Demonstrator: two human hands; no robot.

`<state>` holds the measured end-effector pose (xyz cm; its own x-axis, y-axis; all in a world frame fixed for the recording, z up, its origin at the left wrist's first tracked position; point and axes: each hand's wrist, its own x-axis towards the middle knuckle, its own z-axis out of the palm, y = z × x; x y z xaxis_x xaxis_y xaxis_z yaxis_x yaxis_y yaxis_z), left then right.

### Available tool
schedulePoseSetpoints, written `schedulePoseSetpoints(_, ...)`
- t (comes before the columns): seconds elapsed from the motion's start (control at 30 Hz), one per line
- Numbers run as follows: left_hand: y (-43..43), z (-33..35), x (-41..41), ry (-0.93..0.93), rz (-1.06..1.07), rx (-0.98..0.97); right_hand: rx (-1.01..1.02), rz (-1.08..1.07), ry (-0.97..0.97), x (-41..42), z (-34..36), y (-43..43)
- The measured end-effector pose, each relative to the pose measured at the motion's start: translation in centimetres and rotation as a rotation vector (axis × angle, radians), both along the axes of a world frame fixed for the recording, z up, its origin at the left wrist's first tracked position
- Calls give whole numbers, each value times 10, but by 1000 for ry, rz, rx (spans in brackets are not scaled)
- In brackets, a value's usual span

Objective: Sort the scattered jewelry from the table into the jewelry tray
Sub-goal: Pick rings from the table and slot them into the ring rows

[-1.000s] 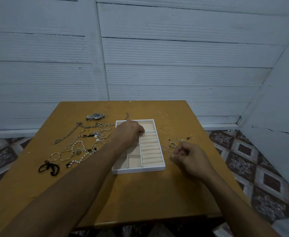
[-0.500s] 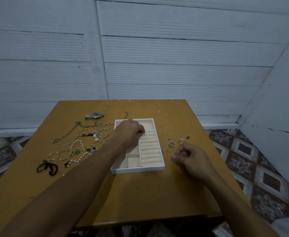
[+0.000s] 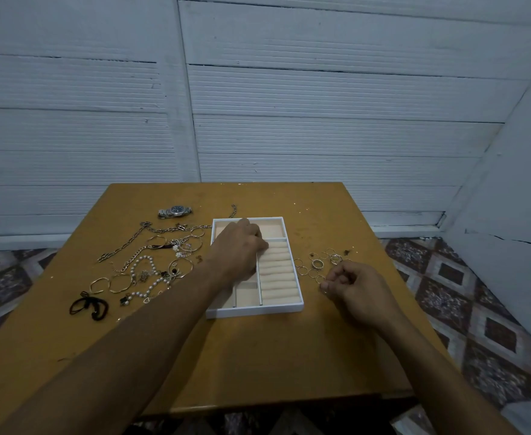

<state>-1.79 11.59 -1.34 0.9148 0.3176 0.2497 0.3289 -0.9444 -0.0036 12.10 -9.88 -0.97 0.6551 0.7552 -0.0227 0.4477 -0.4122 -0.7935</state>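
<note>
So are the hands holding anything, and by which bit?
Cannot tell. The right hand curls beside the thin rings; the left hand curls over the tray. Any ring in either grip is hidden.

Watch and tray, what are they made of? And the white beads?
The watch looks like metal: its band is silvery grey and catches light. The tray has smooth matte white walls, maybe painted wood or plastic; its beige lining looks soft, like cloth. The beads are round, pale and glossy, like pearls; real or fake, I cannot tell.
</note>
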Motion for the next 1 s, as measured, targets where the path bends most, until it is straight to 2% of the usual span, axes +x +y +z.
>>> schedulePoseSetpoints(0.23, -8, 4, -2, 49, 44, 10, 40, 3, -18, 3, 5, 13)
schedulePoseSetpoints(0.43, -1, 5, -10, -161, 66, -131, 72, 5, -85, 11, 13, 46)
schedulePoseSetpoints(0.6, 0, 1, -33, -335, 106, -154, 66, 51, -184, 12, 17, 77)
schedulePoseSetpoints(0.9, -8, -3, -58, -353, 254, -251, 15, 154, -297, 3, 13, 109)
schedulePoseSetpoints(1.0, -15, -4, -60, -350, 277, -289, -8, 177, -400, 1, 10, 114)
